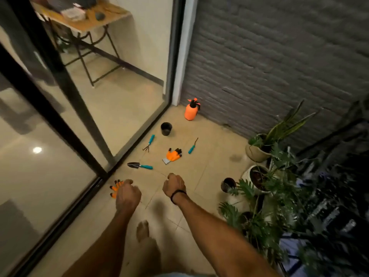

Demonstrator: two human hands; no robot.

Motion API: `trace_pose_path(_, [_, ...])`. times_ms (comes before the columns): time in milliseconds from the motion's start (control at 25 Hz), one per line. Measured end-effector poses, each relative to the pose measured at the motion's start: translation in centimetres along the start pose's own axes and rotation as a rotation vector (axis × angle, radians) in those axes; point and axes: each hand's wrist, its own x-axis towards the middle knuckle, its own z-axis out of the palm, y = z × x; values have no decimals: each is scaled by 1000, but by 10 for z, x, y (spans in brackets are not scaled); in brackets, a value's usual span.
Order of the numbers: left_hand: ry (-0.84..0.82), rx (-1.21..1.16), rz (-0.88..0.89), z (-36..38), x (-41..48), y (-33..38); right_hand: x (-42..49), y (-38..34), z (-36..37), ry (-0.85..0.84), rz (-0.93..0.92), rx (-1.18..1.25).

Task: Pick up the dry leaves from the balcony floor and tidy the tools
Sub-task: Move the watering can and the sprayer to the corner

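Trowel (139, 166) on floor (199, 176); left hand (127, 193) over glove (116, 188).

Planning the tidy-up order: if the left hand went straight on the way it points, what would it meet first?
Likely the trowel lying just ahead of the left hand, though the hand's height is unclear.

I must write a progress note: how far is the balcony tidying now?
Done: I see no dry leaves on the floor. In hand: left hand and right hand are curled, contents unclear. Left: trowel, rake, weeder and an orange glove lie scattered.
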Motion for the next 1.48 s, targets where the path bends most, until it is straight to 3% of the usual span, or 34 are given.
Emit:
trace_pose_path(200, [-204,149,169,33,105,140,99,8,-69,99,195,123])
trace_pose_path(440, [-289,229,295,87,203,282,214,41,-150,152,338,222])
trace_pose_path(880, [-260,127,107,199,347,461,458,81,-293,22,271,204])
trace_pose_path(1200, [-244,202,99,280,475,575,661,102,-372,-40,236,147])
trace_pose_path(1320, [-212,202,68,314,518,607,730,113,-384,-97,180,98])
trace_pose_path(1480, [-154,145,-2,407,631,642,894,141,-356,-146,57,5])
